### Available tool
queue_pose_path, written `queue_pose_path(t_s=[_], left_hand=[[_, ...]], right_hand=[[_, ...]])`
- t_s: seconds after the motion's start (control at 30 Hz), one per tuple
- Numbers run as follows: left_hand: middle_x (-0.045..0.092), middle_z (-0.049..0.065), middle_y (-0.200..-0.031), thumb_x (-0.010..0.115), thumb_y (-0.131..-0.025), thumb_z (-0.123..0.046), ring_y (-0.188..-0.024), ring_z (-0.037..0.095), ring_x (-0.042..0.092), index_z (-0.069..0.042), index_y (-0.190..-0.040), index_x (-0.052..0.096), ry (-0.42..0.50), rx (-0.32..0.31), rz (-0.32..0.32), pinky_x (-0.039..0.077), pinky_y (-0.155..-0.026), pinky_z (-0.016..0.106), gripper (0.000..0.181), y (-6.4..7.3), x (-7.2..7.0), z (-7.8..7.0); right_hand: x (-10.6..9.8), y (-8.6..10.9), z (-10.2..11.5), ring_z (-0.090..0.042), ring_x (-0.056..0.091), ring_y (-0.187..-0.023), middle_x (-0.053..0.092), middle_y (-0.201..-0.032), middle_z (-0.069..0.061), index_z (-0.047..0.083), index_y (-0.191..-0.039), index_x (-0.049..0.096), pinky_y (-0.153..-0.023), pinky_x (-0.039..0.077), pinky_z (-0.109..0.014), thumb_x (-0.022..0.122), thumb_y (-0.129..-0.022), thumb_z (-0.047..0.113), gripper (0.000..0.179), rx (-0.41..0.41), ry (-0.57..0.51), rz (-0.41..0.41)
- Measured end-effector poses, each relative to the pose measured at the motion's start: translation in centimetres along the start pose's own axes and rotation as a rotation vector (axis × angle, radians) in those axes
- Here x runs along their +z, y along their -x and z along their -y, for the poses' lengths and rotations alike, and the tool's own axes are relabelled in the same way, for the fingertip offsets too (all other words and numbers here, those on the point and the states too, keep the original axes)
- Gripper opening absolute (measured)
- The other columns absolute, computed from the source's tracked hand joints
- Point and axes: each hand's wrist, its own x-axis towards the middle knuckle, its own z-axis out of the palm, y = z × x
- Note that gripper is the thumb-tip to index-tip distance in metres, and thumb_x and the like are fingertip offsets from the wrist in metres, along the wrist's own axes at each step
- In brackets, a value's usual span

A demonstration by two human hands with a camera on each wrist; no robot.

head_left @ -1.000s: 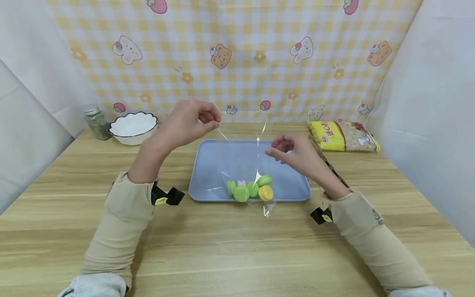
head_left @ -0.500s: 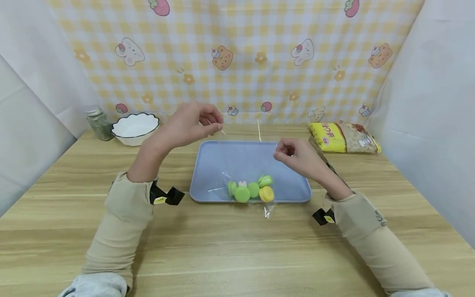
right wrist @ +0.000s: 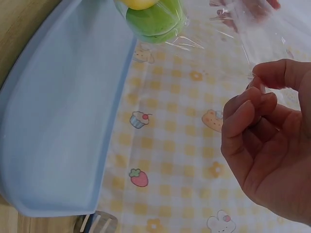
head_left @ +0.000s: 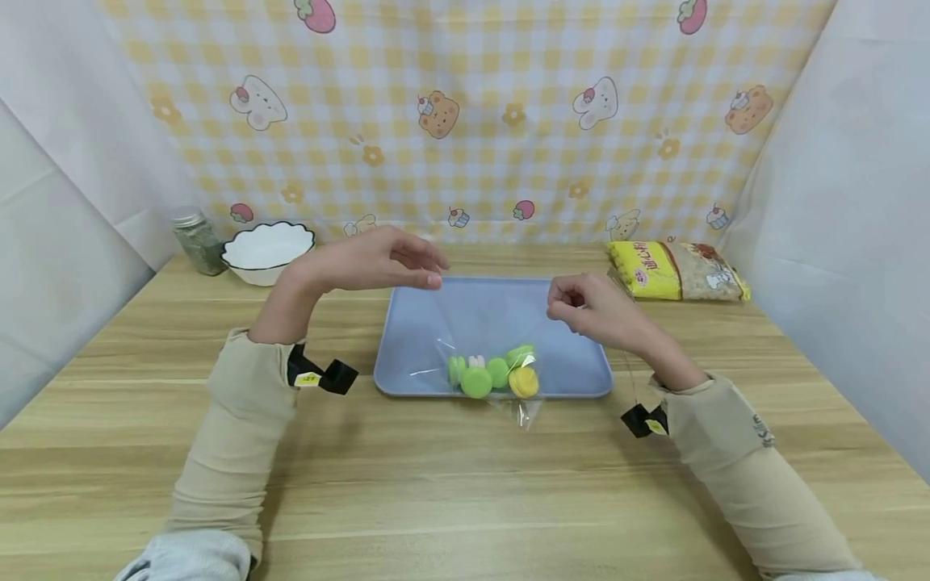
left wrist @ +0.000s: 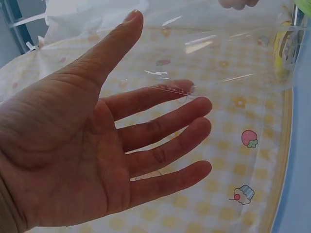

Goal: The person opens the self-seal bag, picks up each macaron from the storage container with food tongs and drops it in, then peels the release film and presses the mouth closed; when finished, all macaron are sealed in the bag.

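A clear plastic bag [head_left: 525, 413] with several macarons in its bottom hangs over the front of the blue tray [head_left: 407, 331]. Green macarons [head_left: 475, 383], a yellow one [head_left: 523, 382] and a pale pink one [head_left: 475, 361] show through the film. My right hand [head_left: 592, 308] pinches the bag's edge between thumb and forefinger, its other fingers curled, as the right wrist view shows. On the opposite side my left hand [head_left: 366, 260] has thumb and fingers spread apart. In the left wrist view, bag film [left wrist: 199, 44] lies right by its index fingertip.
A white scalloped bowl [head_left: 267, 246] and a lidded glass jar [head_left: 198, 242] stand at the back left. At the back right lies a yellow food packet [head_left: 676, 270]. A slotted metal utensil [right wrist: 103, 223] shows beside the tray. A checkered cloth [head_left: 479, 121] hangs behind.
My left thumb and fingers have parted from their pinch on the bag's edge, and that hand has dropped slightly. The right hand has shifted right and a little down.
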Motion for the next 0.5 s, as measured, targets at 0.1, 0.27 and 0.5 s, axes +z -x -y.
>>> queue_pose_path(t_s=[0.1, 0.27, 0.5], left_hand=[[0.067, 0.002, -0.099, 0.067, -0.086, -0.031, -0.093, 0.014, 0.060, -0.011, -0.118, 0.063, 0.005, 0.050, -0.009, 0.045, -0.086, 0.035, 0.038, -0.19, 0.17, 0.07], [0.067, 0.001, -0.089, 0.068, -0.086, -0.024, -0.084, 0.017, 0.061, -0.008, -0.102, 0.068, -0.007, 0.100, -0.051, 0.045, -0.082, 0.037, 0.022, -0.27, 0.22, -0.01], [0.065, 0.004, -0.095, 0.074, -0.081, -0.019, -0.087, 0.017, 0.060, -0.008, -0.100, 0.066, 0.015, 0.084, 0.049, 0.048, -0.078, 0.033, 0.024, -0.05, 0.15, 0.27]], right_hand=[[0.00, -0.09, -0.04, -0.014, 0.044, -0.047, 0.045, -0.053, 0.000, 0.011, -0.068, 0.054, -0.048, 0.036, -0.025, 0.052, -0.089, 0.005, 0.022, -0.005, 0.015, 0.006], [-0.06, -0.12, 0.07, -0.013, 0.040, -0.043, 0.041, -0.047, 0.002, 0.011, -0.062, 0.051, -0.047, 0.034, -0.026, 0.046, -0.089, 0.004, 0.028, -0.007, 0.030, 0.014], [-0.10, -0.08, 0.07, -0.012, 0.038, -0.044, 0.039, -0.047, 0.003, 0.012, -0.061, 0.048, -0.051, 0.035, -0.027, 0.049, -0.090, 0.005, 0.030, 0.010, 0.053, 0.022]])
